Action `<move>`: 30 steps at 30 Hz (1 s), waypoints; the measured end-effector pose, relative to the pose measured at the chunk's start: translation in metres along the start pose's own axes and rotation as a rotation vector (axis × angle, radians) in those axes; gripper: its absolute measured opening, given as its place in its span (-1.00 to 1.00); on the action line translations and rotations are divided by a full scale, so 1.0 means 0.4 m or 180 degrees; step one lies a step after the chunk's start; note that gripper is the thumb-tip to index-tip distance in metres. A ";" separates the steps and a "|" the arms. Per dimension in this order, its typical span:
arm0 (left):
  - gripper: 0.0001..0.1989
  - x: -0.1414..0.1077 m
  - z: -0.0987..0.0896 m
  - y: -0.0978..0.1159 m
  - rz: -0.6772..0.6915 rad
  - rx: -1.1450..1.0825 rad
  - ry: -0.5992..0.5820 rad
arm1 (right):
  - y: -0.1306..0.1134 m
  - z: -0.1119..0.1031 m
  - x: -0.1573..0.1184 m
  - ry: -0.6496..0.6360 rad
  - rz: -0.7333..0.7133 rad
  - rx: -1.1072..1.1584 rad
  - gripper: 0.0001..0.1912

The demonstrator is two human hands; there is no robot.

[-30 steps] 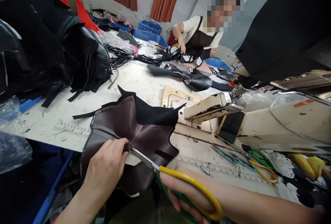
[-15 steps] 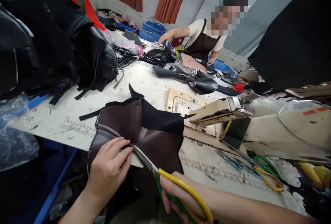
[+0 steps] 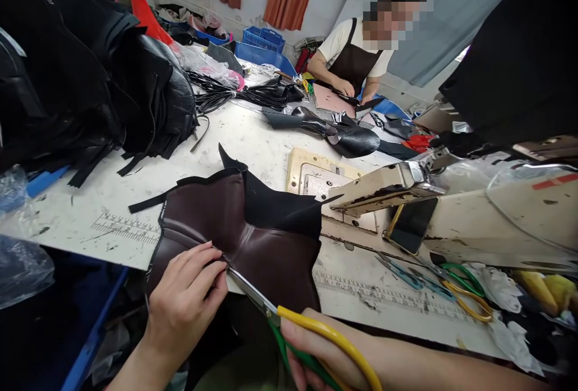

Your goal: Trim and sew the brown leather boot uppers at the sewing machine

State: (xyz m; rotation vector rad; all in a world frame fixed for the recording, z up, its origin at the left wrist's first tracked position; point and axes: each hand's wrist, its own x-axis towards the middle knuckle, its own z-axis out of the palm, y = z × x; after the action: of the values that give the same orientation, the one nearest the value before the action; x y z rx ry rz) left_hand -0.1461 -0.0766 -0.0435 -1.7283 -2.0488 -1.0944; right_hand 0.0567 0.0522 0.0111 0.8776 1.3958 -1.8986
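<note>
A dark brown leather piece (image 3: 271, 252) with black lining lies over the table's front edge in front of me. My left hand (image 3: 187, 291) pinches its near edge, with the fingertips close to the blade tips. In my right hand (image 3: 311, 343) are scissors (image 3: 325, 322) with one yellow and one green handle. Their blades point up and left, and the tips touch the leather's edge beside my left fingers. A black strip (image 3: 147, 203) sticks out from the piece on the left. My fingers hide the exact spot at the tips.
A sewing machine (image 3: 388, 189) stands right of the leather, a phone (image 3: 412, 222) leaning by it. More scissors (image 3: 469, 300) lie at the right. Stacked black leather pieces (image 3: 149, 96) fill the left. Across the table (image 3: 244, 132), a co-worker (image 3: 356, 59) handles dark pieces.
The view has shifted slightly. My hands and the scissors keep nearly the same place on the leather; the blades look closer together. The co-worker's reaching arm has come back, and both hands are together.
</note>
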 end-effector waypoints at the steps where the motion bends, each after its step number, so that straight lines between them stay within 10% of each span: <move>1: -0.76 0.000 -0.001 0.000 0.0007 0.0010 0.0002 | 0.003 0.002 0.000 0.0003 0.0019 0.0003 -0.24; 30: -0.81 0.003 0.004 0.003 -0.0034 -0.0029 0.0144 | 0.031 0.020 0.012 0.0195 -0.0437 -0.0515 -0.23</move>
State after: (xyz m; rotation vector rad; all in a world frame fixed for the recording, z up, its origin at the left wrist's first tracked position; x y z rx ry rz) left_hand -0.1449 -0.0747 -0.0434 -1.6832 -2.0314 -1.1372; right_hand 0.0623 0.0410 0.0022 0.7847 1.6588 -1.8404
